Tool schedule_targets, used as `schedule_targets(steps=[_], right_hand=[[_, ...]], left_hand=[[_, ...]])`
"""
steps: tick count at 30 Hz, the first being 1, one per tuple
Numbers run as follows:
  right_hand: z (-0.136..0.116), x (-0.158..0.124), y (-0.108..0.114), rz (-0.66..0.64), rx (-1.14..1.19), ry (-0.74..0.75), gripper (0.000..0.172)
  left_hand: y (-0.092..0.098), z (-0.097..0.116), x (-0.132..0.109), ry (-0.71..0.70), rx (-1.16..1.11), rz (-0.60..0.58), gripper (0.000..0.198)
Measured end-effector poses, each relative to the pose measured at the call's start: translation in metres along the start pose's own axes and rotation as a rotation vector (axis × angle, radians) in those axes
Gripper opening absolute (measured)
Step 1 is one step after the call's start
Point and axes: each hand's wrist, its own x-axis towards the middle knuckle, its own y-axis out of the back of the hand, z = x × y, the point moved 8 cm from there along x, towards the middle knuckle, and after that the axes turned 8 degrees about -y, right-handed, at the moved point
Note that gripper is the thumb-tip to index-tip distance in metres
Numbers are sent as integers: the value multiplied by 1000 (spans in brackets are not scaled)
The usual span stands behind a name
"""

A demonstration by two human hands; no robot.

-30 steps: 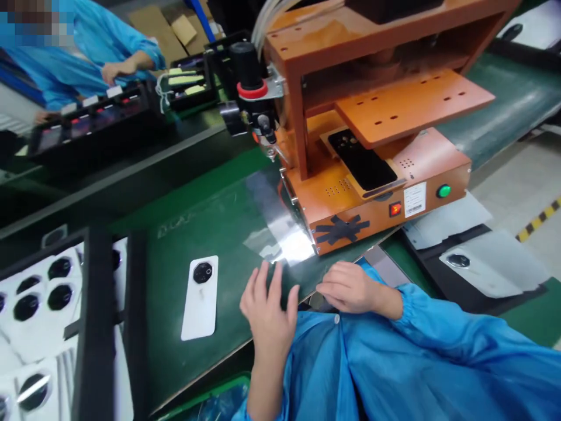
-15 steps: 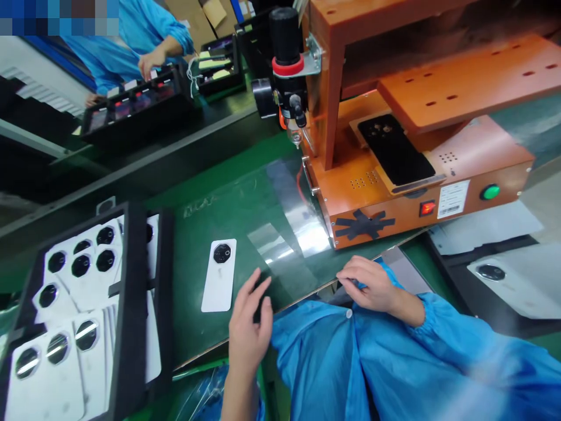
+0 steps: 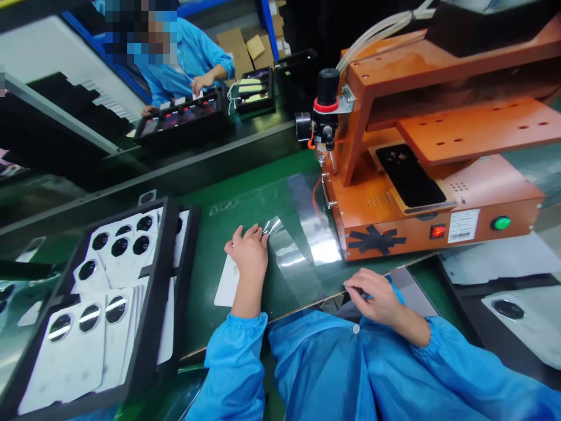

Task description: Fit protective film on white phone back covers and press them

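Observation:
My left hand (image 3: 249,251) reaches over the green work surface, its fingertips closed at the upper corner of a clear film sheet (image 3: 291,257). That corner is curled up and catches the light. Below the hand lies a white phone back cover (image 3: 225,286); hand and wrist hide its upper part and right side. My right hand (image 3: 372,295) rests at the table's front edge, fingers bent and thumb brought towards them. Whether anything is between those fingertips I cannot make out.
At left, a black tray (image 3: 144,327) holds several white back covers with round dark camera rings. An orange press machine (image 3: 377,219) stands at right, a black phone-shaped pad (image 3: 412,175) on its base. More covers (image 3: 526,327) lie far right. Across the bench a co-worker (image 3: 193,58) handles a tray.
My left hand has moved up and across the white cover to the film, whose corner is now lifted. The right hand stays at the table edge. The camera view has shifted.

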Motion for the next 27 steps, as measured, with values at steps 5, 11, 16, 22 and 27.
schedule_targets(steps=[5,11,16,22,27], right_hand=[[-32,26,-3,-95,9,50,17],[-86,80,0,-24,-150,234,24],[-82,104,-22,-105,-231,283,28],[-89,91,-23,-165,-226,344,22],[-100,79,-26,-249,-373,449,21]], left_hand=[[19,24,-19,27,-34,60,17],[39,92,-69,-122,-161,58,16],[60,122,-97,-337,-172,115,12],[60,115,-99,-213,-327,73,5],[57,113,-104,-180,-353,34,7]])
